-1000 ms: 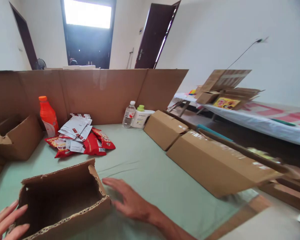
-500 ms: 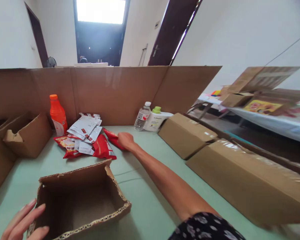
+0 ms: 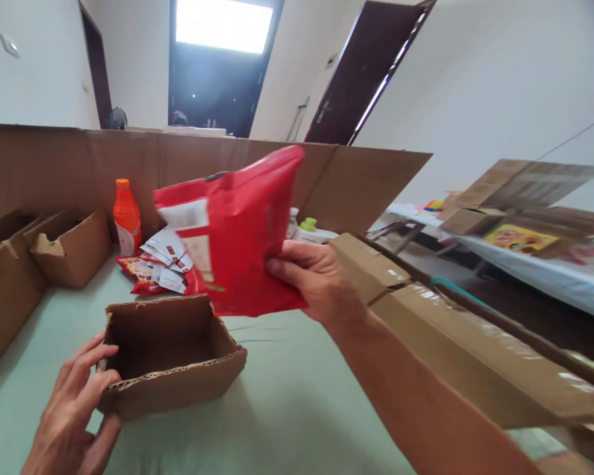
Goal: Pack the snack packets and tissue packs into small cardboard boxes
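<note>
My right hand [image 3: 309, 280] pinches the lower right edge of a red snack packet [image 3: 242, 237], holding it up in the air above the table. White label patches show on the packet's left part. At the lower left, my left hand [image 3: 82, 402] grips the left end of an open-topped cardboard box [image 3: 193, 386], its fingers over the rim. The visible inside of this box holds nothing. Behind it lies a pile of white sachets [image 3: 171, 277] and a red and yellow snack packet [image 3: 142, 274], partly hidden by the raised packet.
An orange bottle [image 3: 127, 221] stands behind the pile. Cardboard boxes line the left [image 3: 72, 254] and right [image 3: 455, 343] sides. A white container with a green cap [image 3: 309, 225] stands at the back, before a cardboard screen [image 3: 371, 178].
My right hand has lifted the red packet off the table and brought it up and closer. My left hand stays at the box, which has shifted slightly in view.
</note>
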A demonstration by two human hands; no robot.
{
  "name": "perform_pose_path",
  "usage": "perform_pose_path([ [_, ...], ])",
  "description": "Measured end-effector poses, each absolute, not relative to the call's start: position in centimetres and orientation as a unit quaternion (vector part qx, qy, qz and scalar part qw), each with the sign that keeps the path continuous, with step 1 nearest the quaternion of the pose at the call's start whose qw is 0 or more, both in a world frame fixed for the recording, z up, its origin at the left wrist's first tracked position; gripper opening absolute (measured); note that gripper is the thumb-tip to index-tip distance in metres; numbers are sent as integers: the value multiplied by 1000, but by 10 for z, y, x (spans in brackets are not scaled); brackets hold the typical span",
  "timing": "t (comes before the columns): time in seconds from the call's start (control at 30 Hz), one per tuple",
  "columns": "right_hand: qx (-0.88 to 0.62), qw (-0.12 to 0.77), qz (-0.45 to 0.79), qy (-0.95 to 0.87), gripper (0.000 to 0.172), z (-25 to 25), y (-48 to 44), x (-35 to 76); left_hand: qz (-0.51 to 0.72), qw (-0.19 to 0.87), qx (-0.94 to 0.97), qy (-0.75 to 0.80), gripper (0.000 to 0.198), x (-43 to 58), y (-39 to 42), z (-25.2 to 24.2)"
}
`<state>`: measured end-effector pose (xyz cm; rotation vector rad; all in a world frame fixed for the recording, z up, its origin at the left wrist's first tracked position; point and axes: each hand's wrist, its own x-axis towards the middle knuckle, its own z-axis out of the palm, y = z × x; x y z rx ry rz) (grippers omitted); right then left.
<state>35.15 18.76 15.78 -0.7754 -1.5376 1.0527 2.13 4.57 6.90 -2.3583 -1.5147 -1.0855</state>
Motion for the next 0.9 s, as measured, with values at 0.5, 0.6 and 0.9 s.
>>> perform_pose_path([
  [0.5,-280,45,185,-941,26,184,152,281,-379,116,-768,-504,11,5,26,75],
  [0.6,-303,-2,145,-942,28,191,148,278,-384,113,-758,-515,11,8,25,73],
  [0.9,-217,-154,106,-958,27,137,150,226,-332,114,-810,-469,23,23,22,79],
])
